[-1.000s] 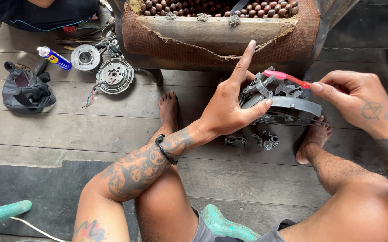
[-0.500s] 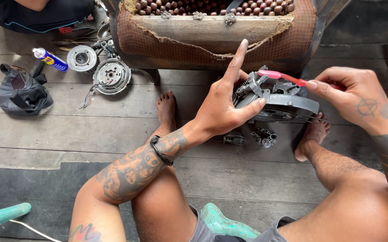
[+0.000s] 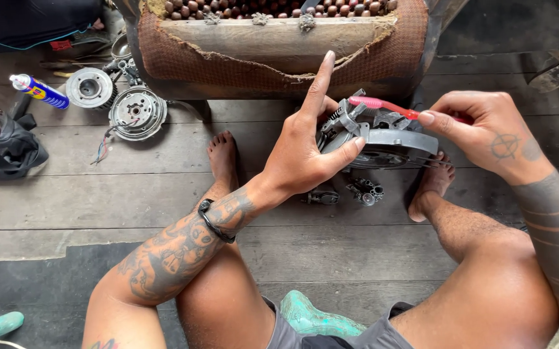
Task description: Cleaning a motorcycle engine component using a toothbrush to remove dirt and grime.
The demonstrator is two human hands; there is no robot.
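Note:
My left hand [image 3: 305, 148] grips the near rim of a round grey metal engine part [image 3: 383, 139] held above the plank floor, its index finger pointing straight up. My right hand [image 3: 483, 129] pinches the handle of a pink-red toothbrush [image 3: 383, 105], whose head rests on the top of the part among its small levers and springs. Small dark metal pieces [image 3: 363, 190] lie on the floor beneath the part, between my bare feet.
A worn woven seat [image 3: 279, 45] with wooden beads stands just behind the part. Two round metal engine pieces [image 3: 137, 111] with wires, a blue and yellow spray can [image 3: 40, 90] and a black bag [image 3: 1, 145] lie at the left. A teal stool [image 3: 311, 317] is under me.
The view has shifted slightly. My hands keep their hold on the part and the toothbrush; the brush head has moved a little along the top of the part.

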